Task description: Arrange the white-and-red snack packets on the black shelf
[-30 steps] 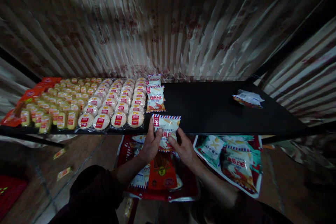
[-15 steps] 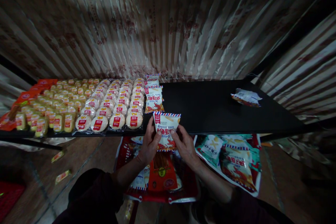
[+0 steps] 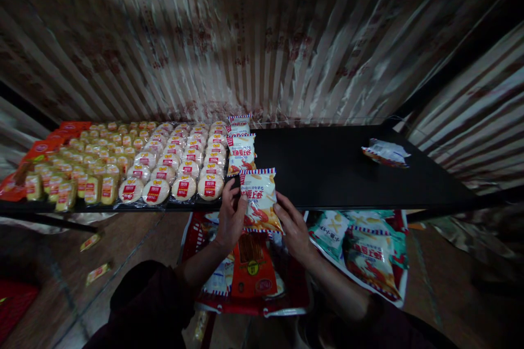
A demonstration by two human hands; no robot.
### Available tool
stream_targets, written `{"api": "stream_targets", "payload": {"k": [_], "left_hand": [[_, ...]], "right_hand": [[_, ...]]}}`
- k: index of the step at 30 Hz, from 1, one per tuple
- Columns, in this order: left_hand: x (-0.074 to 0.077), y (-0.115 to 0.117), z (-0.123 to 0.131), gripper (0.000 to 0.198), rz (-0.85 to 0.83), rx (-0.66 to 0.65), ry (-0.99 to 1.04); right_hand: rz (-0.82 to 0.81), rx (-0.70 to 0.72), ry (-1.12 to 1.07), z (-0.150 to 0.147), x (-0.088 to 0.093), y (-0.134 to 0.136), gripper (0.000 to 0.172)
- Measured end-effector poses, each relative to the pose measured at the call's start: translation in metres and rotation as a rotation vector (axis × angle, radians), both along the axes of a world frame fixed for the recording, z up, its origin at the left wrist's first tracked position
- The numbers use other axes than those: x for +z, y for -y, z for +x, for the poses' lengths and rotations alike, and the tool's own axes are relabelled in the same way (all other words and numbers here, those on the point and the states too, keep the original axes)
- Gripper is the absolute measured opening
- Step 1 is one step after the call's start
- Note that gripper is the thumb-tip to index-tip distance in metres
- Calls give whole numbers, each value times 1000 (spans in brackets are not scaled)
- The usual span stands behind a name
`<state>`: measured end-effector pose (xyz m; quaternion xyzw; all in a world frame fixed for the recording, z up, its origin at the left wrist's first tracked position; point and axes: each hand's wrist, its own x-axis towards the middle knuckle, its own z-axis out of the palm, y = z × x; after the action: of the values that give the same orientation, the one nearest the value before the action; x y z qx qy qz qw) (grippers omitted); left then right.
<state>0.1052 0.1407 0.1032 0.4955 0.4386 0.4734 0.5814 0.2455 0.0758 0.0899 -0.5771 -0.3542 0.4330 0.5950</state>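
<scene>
Currently, a white-and-orange plastic snack bag point(image 3: 261, 202) with red lettering and striped ends is sitting between both hands, at the front edge of a long black surface point(image 3: 327, 169). The left hand point(image 3: 231, 217) is gripping its left side, thumb lying over the front; the right hand point(image 3: 293, 229) is holding its right edge. Just beyond, two matching bags point(image 3: 241, 154) are lying in a line toward the back. To their left, round white crackers point(image 3: 185, 188) in clear wrappers are standing in rows, followed by small yellow wrapped cakes point(image 3: 92, 191) and flat orange packets point(image 3: 43, 148). Near the right end, a pale silvery bag point(image 3: 385, 152) is lying apart. Lower down, a red basket point(image 3: 245, 307) is holding more bags and an orange-red packet point(image 3: 252, 271), while a white-rimmed basket point(image 3: 403, 289) beside it is holding green bags point(image 3: 329, 235). Behind the surface, a striped curtain point(image 3: 262, 60) is hanging.
</scene>
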Motion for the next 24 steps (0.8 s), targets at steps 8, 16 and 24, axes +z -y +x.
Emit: {"api": "stream_targets", "payload": {"k": [8,16,24], "left_hand": [[-6,1,-3,29,141,-42,-75],[23,14,-12,43,-12,-232,47],[12,19,-9,64,-78,-426,367]], "right_hand": [[39,26,100,4,7,-1,50],[167,15,212,-1,15,1,48],[326,-40,733,-10,22,2,31]]}}
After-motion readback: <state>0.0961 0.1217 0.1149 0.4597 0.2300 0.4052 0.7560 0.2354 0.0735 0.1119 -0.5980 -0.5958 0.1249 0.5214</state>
